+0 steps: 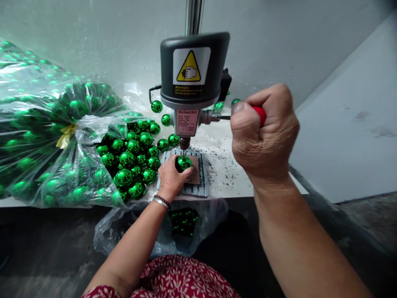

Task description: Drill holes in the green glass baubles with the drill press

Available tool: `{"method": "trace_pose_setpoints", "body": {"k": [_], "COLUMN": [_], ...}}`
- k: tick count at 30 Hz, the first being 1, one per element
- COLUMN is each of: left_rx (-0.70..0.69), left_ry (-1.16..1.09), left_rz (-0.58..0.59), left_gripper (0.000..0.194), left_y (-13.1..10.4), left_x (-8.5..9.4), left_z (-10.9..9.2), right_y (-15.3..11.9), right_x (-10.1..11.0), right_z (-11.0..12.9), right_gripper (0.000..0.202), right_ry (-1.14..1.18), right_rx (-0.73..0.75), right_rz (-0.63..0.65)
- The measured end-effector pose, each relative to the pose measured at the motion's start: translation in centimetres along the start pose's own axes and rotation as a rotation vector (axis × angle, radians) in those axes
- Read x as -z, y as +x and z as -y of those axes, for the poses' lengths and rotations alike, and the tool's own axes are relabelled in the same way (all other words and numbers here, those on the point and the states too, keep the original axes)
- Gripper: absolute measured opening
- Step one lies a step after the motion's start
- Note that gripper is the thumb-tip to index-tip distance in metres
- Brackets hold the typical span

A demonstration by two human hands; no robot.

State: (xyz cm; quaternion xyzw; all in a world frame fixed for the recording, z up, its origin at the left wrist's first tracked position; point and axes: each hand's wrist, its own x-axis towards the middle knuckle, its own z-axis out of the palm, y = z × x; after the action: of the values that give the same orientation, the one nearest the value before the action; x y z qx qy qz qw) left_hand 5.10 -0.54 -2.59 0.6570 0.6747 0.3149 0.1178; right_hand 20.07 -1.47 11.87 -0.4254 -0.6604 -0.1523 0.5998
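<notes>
A mini bench drill (194, 68) with a yellow warning label stands in the middle of the table. Under its chuck (184, 143), my left hand (172, 176) grips a shiny green bauble (183, 163) between thumb and fingers. The bauble rests over a brown square pad (195, 170) on the grey drill base (201, 189). The drill bit comes down to the bauble's top; whether it has gone in I cannot tell. My right hand (265, 128) is wrapped round the red knob (259, 116) of the drill's feed lever (223, 117).
A clear plastic bag (89, 165) of green baubles spills open left of the drill. Several loose baubles (163, 144) lie near the base. Dark shavings (228, 174) cover the white table (245, 186) at right. Another plastic bag (108, 231) with green pieces hangs below the front edge.
</notes>
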Motion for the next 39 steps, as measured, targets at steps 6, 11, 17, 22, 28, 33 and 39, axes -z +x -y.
{"method": "trace_pose_setpoints", "body": {"k": [6, 11, 17, 22, 28, 33, 39], "left_rx": [-0.038, -0.025, -0.064, 0.038, -0.009, -0.012, 0.018], "left_ry": [0.006, -0.027, -0.073, -0.150, -0.223, -0.197, -0.089], "left_rz": [0.068, 0.130, 0.199, 0.245, 0.257, 0.229, 0.169], "left_gripper": [0.069, 0.065, 0.050, 0.056, 0.062, 0.057, 0.057], "left_y": [0.2, 0.3, 0.8, 1.2, 1.6, 1.8, 1.5], "left_x": [0.5, 1.2, 2.5, 2.6, 1.6, 1.3, 0.9], "left_z": [0.3, 0.4, -0.1, -0.3, 0.7, 0.7, 0.2], "right_y": [0.0, 0.0, 0.1, 0.0, 0.1, 0.1, 0.1], "right_x": [-0.1, -0.1, 0.0, 0.0, 0.0, 0.0, 0.1], "right_z": [0.0, -0.1, -0.1, -0.1, 0.0, 0.1, 0.2], "right_gripper": [0.018, 0.017, 0.018, 0.019, 0.018, 0.018, 0.016], "right_ry": [0.004, 0.011, 0.012, 0.007, 0.028, 0.028, 0.036], "right_rx": [-0.003, -0.012, 0.016, 0.030, 0.006, -0.019, -0.057], "right_rz": [-0.005, -0.006, 0.000, 0.001, 0.011, 0.013, 0.033]}}
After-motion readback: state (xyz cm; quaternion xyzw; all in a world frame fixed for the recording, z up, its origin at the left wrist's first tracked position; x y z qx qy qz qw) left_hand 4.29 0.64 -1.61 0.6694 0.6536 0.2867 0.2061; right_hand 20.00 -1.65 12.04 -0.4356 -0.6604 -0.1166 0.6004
